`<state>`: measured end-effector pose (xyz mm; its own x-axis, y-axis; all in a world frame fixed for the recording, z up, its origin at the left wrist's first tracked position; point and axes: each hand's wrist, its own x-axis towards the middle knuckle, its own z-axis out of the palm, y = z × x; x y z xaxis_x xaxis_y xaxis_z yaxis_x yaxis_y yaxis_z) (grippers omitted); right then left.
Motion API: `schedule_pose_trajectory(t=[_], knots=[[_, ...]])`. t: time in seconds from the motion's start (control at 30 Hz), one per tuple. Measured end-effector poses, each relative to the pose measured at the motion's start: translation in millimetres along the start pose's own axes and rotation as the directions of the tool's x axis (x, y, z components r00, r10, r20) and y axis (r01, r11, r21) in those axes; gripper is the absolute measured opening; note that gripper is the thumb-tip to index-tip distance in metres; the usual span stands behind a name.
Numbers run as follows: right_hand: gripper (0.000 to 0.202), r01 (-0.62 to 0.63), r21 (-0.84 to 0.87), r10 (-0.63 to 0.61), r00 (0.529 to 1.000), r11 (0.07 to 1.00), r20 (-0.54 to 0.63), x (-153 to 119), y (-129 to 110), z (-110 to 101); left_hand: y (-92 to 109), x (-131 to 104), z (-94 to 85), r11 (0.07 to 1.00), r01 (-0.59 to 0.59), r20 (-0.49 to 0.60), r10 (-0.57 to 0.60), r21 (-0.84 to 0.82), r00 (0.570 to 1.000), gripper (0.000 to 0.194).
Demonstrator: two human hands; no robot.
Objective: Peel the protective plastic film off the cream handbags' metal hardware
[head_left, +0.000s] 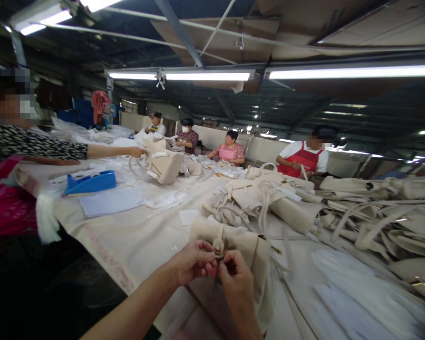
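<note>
A beige handbag point(258, 250) lies on the cloth-covered table in front of me. A short strap with a metal clasp point(218, 246) comes down over its front. My left hand point(194, 259) pinches the lower end of this strap from the left, thumb and fingers closed. From the right, my right hand point(236, 274) is closed in a pinch at the same strap end, its fingertips close to the left ones. The fingers hide what exactly lies between them.
More beige bags point(255, 193) are heaped beyond and to the right, with loose handles. A blue tape dispenser point(92, 182) and white paper point(111, 202) lie left. Plastic wrap point(368, 288) is at right. A co-worker's hand point(136, 152) touches another bag point(166, 165); several people sit around the table.
</note>
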<state>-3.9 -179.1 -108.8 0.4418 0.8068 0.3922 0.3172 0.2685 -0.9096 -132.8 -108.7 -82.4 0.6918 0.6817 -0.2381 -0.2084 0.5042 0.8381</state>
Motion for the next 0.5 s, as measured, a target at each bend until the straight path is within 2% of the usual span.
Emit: schedule_pose_trajectory(t=[0.13, 0.23, 0.33, 0.43, 0.5], knots=[[0.012, 0.048, -0.156, -0.047, 0.999, 0.987, 0.008, -13, 9, 8, 15, 6, -0.9, 0.988, -0.129, -0.040, 0.133, 0.087, 0.990, 0.045], [0.009, -0.029, -0.178, 0.044, 0.996, 0.984, 0.082, -29, 18, 13, 28, 10, 3.5, 0.958, -0.258, -0.066, 0.267, 0.122, 0.961, 0.039], [0.010, -0.140, -0.101, 0.151, 0.981, 0.985, 0.118, -42, 25, 14, 38, 8, 6.9, 0.911, -0.344, -0.039, 0.362, 0.228, 0.932, 0.034], [0.011, -0.180, 0.005, 0.179, 0.981, 0.984, 0.077, -45, 20, 10, 36, 1, 5.1, 0.763, -0.404, -0.011, 0.474, 0.505, 0.881, 0.030], [0.011, -0.188, 0.019, 0.187, 0.980, 0.982, 0.062, -43, 11, 8, 28, -3, 1.8, 0.659, -0.423, 0.032, 0.519, 0.622, 0.854, 0.026]])
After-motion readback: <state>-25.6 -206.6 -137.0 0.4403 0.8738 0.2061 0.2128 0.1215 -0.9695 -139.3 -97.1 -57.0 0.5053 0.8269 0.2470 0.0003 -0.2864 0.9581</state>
